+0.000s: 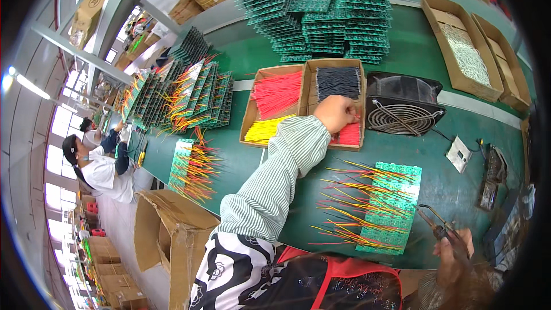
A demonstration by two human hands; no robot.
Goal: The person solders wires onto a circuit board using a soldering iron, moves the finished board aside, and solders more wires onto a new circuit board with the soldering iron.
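My left hand [337,115] reaches over the cardboard tray of cut wires, its fingers pinched at the short red wires [349,135] in the near right compartment. How many wires are between the fingertips is too small to tell. At the lower right, my right hand [454,248] is closed around a soldering iron [439,231], its thin bent metal tip pointing up and left. Between my arms lies a green circuit board panel [392,206], with red, yellow and black wires [347,204] sticking out to its left.
Longer red wires [278,95], yellow wires [268,130] and black wires [338,82] fill other tray compartments. A black fan [404,103] stands right of them. Stacked boards [361,20] rise behind; wired panels [198,95] lean left. A co-worker [106,166] sits far left.
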